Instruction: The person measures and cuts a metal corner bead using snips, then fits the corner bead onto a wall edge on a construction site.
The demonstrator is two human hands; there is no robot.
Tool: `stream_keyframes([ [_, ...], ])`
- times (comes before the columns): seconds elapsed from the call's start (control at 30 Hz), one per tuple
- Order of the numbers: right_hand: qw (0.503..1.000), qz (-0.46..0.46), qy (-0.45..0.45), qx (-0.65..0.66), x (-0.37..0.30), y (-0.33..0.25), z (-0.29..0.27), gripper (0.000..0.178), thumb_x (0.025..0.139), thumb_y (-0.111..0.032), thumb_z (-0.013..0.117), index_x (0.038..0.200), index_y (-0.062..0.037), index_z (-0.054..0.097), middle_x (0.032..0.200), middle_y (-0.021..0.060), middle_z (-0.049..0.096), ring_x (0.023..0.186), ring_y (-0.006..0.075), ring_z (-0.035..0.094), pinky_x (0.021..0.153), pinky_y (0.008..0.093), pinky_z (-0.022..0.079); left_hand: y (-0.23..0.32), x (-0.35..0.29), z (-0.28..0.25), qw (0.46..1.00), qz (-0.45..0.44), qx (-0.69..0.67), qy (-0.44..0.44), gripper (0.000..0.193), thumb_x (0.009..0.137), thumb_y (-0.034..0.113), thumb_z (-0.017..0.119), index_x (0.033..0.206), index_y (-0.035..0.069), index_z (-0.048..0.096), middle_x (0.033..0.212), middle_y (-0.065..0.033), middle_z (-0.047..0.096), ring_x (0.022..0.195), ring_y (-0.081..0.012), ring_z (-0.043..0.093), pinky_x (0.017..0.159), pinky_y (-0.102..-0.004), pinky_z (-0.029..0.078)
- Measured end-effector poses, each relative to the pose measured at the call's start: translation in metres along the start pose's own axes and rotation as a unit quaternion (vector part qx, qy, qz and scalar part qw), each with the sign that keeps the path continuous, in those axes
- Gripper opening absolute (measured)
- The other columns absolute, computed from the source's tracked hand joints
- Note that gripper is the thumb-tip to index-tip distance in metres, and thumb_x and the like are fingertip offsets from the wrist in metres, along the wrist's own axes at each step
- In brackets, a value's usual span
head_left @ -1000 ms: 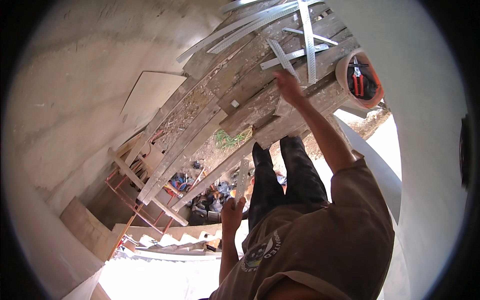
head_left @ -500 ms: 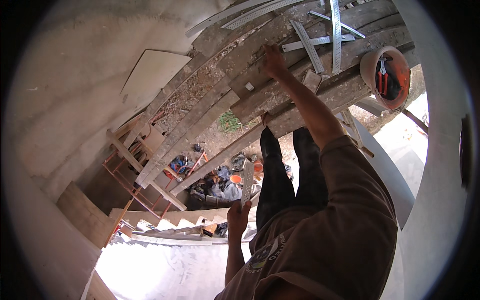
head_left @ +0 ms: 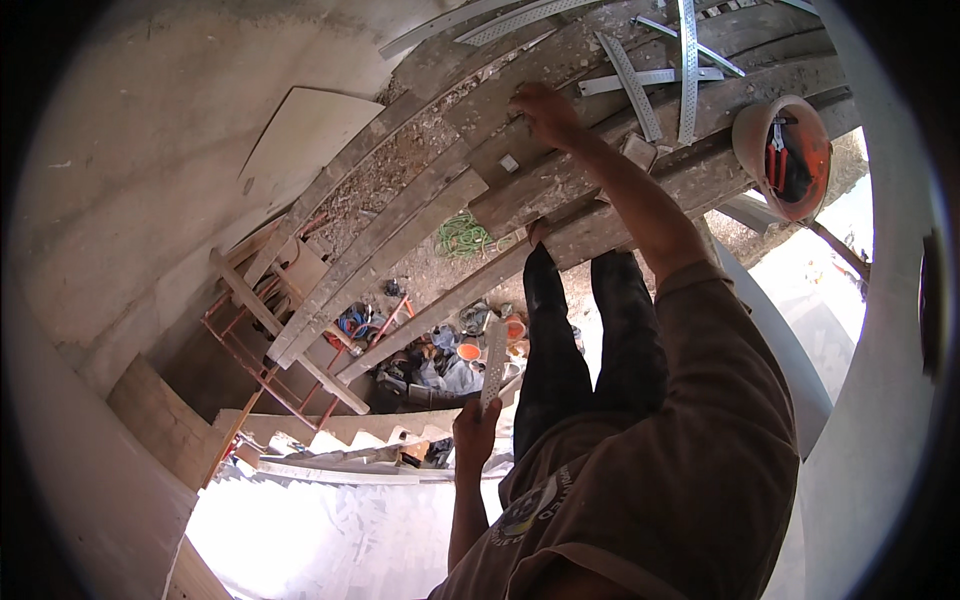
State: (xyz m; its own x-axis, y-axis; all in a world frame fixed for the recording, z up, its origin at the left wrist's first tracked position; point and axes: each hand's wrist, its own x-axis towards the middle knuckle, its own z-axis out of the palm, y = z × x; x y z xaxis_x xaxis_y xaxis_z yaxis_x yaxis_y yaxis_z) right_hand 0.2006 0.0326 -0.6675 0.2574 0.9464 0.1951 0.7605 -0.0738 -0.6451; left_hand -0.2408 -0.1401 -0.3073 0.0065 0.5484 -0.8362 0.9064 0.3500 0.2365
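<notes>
Filling the space left of the left hand (head_left: 475, 432) and right hand (head_left: 548, 118): a plastered wall (head_left: 230, 80), rough, stained, mottled grey-beige. Behind the right fingers, weathered wooden planks (head_left: 530, 195), gritty and splashed, laid side by side. Left of those fingers, a flat pale board (head_left: 305, 140), thin and sharp-cornered. Well to their right, a round orange-pink bucket (head_left: 750, 135), dusty outside. Above them, a long perforated strip (head_left: 530, 20), bowed in outline. Up and right of them, more shiny metal: an upright strip (head_left: 688, 95), nearly vertical in view, crossing a sideways strip (head_left: 600, 84), with a slanting strip (head_left: 640, 110) also overlapping the latter.

Clasped by its lower end in the left fingers, a short perforated metal strip (head_left: 495, 360): flat, straight, pale grey, long axis running away from the torso, free end pointing up toward the planks with a slight rightward lean. Right fingers bent; grip or contact impossible to tell. Far right of them, inside the bucket, red-handled cutters (head_left: 778, 160). Just below, a small pale block (head_left: 508, 163), squarish.
</notes>
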Motion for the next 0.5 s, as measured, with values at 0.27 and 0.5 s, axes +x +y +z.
stream_keyframes([
  [0.27,0.981,0.007,-0.178,-0.08,0.013,-0.014,0.002,0.015,0.083,-0.017,0.067,0.093,-0.006,0.069,0.106,0.0111,0.063,0.105,0.0311,0.063,0.089,0.0453,0.055,-0.002,0.0,0.003,1.0,0.009,-0.003,0.006,0.043,0.094,0.035,0.072,0.075,0.001,0.053,0.059,-0.0106,0.046,0.057,-0.0168,0.04,0.053,-0.0398,0.035],
  [0.5,0.987,-0.007,-0.14,-0.077,0.007,-0.007,0.014,0.014,0.083,-0.016,0.065,0.09,-0.0039,0.069,0.104,0.0134,0.064,0.106,0.0324,0.062,0.089,0.0457,0.055,0.014,-0.003,0.002,1.0,0.0,0.007,0.004,0.041,0.095,0.034,0.07,0.077,0.0,0.055,0.061,-0.0031,0.045,0.063,-0.0101,0.038,0.053,-0.0355,0.033],
])
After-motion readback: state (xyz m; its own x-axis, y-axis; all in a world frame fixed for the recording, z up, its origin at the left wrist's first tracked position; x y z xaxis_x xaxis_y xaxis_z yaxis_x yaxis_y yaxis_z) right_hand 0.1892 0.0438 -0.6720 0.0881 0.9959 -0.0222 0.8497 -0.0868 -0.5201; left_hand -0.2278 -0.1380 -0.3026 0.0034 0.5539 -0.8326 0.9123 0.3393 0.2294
